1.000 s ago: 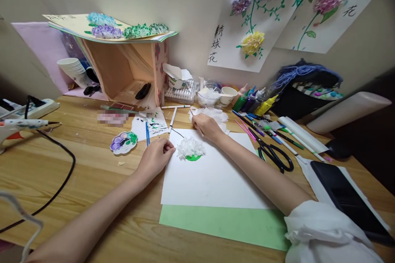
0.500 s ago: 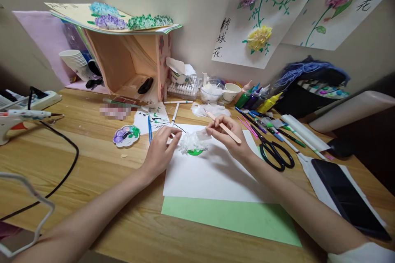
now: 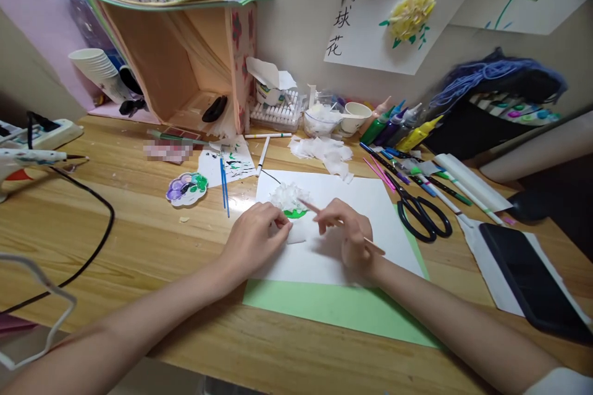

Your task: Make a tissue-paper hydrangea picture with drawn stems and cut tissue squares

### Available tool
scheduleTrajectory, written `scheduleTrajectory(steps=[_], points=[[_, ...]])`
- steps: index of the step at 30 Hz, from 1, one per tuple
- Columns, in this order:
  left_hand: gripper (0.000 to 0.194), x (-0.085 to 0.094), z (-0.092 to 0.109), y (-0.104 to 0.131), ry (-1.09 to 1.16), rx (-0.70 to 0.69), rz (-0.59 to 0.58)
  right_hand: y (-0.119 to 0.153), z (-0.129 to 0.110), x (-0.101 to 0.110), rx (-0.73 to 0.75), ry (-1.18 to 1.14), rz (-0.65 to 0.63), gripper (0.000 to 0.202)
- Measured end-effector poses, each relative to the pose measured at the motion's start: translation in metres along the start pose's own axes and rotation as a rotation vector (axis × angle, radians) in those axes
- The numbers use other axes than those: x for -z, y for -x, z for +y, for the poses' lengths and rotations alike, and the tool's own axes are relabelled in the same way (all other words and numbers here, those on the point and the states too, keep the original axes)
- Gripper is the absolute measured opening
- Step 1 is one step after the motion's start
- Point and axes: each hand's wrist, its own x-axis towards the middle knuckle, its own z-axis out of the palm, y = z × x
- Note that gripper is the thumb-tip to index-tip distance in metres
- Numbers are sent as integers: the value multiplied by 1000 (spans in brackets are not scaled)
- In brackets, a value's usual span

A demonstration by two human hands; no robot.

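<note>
A fluffy white tissue-paper flower [image 3: 290,196] sits on a white sheet of paper [image 3: 370,197], with green paint [image 3: 295,214] along its lower edge. Below the flower, my left hand [image 3: 257,234] rests on the sheet, thumb and fingers closed at the edge of a thin white tissue piece [image 3: 296,233]. My right hand [image 3: 349,231] grips a flat wooden craft stick [image 3: 311,205]; its far end points at the flower's right side. A green sheet [image 3: 333,311] lies beneath the white one.
Torn white tissue [image 3: 324,153] lies behind the sheet. Black scissors [image 3: 424,216], pens and a phone [image 3: 532,278] are on the right. A paint palette [image 3: 186,189], blue brushes [image 3: 224,185] and a glue gun [image 3: 28,157] lie left. Paint bottles [image 3: 393,126] stand behind.
Both hands have come nearer me, below the flower, and the thin tissue piece is now low by my left fingers. The craft stick has swung toward the flower. The camera view has shifted.
</note>
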Motion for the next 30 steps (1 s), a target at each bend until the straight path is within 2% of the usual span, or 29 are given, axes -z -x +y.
scheduleTrajectory(steps=[4, 7, 13, 18, 23, 26, 30], points=[[14, 0, -4, -3, -101, 21, 38, 2, 1, 1, 228, 117, -168, 51], [15, 0, -7, -5, -135, 20, 63, -2, 2, -1, 287, 166, -240, 47], [17, 1, -9, -7, -152, 11, 106, -8, 2, -6, 258, 214, -261, 35], [22, 6, -19, -15, -186, 78, 148, -10, 2, -8, 229, 245, -259, 35], [12, 9, -36, -23, -158, 127, 100, -10, 4, -9, 222, 267, -261, 32], [10, 10, -38, -25, -137, 139, 90, -13, 4, -10, 206, 281, -272, 34], [9, 10, -36, -25, -132, 148, 88, -30, -2, -15, 71, 269, -281, 44]])
